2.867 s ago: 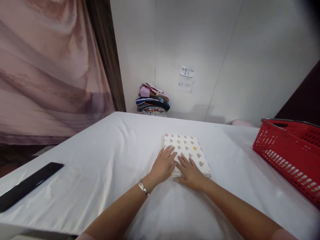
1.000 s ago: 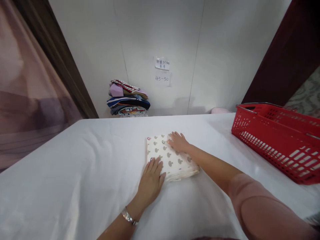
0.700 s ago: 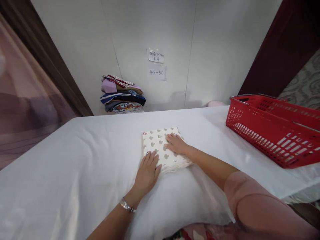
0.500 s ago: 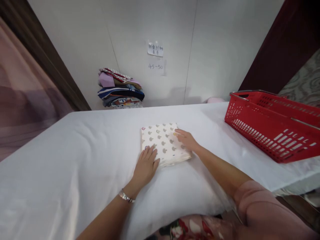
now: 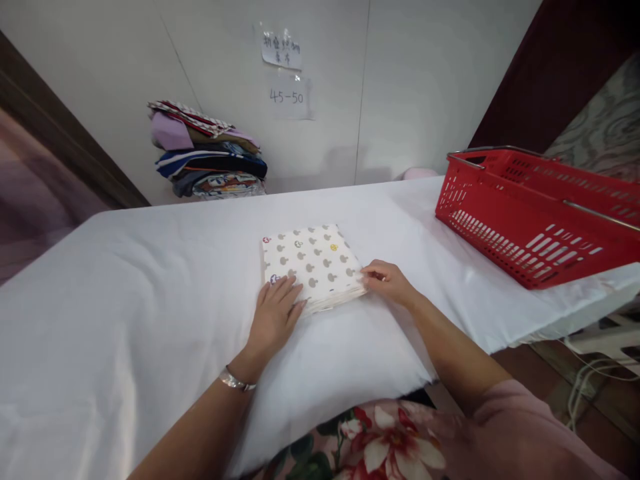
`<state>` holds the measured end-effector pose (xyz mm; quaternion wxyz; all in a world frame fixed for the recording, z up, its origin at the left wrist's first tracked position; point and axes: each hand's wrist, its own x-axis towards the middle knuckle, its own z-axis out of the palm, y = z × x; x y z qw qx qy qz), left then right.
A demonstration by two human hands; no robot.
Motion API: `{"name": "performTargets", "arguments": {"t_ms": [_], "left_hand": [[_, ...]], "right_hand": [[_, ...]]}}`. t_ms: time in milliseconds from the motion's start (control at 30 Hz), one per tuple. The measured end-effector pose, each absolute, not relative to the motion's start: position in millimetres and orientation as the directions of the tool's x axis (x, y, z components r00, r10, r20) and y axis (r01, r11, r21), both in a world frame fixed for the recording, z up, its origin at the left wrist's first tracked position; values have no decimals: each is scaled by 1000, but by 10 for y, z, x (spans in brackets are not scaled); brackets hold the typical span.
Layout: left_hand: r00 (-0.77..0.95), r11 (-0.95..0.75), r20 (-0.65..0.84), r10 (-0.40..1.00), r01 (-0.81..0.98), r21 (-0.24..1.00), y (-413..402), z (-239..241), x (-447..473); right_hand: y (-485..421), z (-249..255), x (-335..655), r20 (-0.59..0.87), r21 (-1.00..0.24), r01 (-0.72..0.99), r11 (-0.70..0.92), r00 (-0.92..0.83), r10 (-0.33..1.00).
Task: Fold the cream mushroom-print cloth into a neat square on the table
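Observation:
A folded white cloth (image 5: 315, 257) with grey mushroom-like prints and a few coloured ones lies in a neat, many-layered square on the white-covered table (image 5: 200, 267). My left hand (image 5: 275, 312) rests flat on its near left corner, fingers stretched out. At the near right corner, the thumb and fingertips of my right hand (image 5: 393, 283) pinch the cloth's edge. How many layers are between those fingertips is too small to tell.
A red plastic basket (image 5: 500, 220) with metal handles stands on the table's right side. Folded fabrics (image 5: 210, 160) are stacked at the back left against the wall. Two paper signs (image 5: 287, 97) hang on the wall. Pale cables (image 5: 580, 393) run below the table at right.
My right hand has slid from the cloth's right part toward me, to its near right corner, and now pinches there. My left hand stays on the cloth. The camera view has shifted.

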<state>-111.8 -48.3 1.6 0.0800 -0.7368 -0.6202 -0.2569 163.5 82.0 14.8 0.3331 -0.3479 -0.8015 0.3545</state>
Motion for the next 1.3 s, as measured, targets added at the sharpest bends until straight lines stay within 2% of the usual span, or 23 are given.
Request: {"name": "performTargets", "arguments": {"t_ms": [167, 300, 433, 700, 1000, 1167, 1300], "left_hand": [[137, -293, 516, 845, 928, 232, -481, 24, -1116], [146, -305, 517, 843, 923, 237, -472, 21, -1119], [145, -301, 501, 853, 921, 246, -468, 28, -1122], [167, -320, 511, 843, 920, 228, -464, 7, -1150], [155, -297, 483, 862, 926, 233, -470, 25, -1135], [181, -308, 477, 860, 929, 205, -470, 7, -1149], [200, -328, 480, 854, 924, 199, -480, 1, -1148]], "right_hand": [[813, 236, 1674, 190, -782, 356, 512, -645, 740], [769, 269, 1701, 133, -696, 468, 545, -661, 738], [745, 265, 1729, 82, -688, 503, 523, -662, 745], [663, 247, 1681, 124, -653, 534, 538, -625, 771], [601, 229, 1628, 184, -467, 646, 604, -597, 781], [582, 199, 1599, 159, -413, 696, 587, -580, 799], [543, 192, 1575, 131, -421, 724, 547, -548, 826]]}}
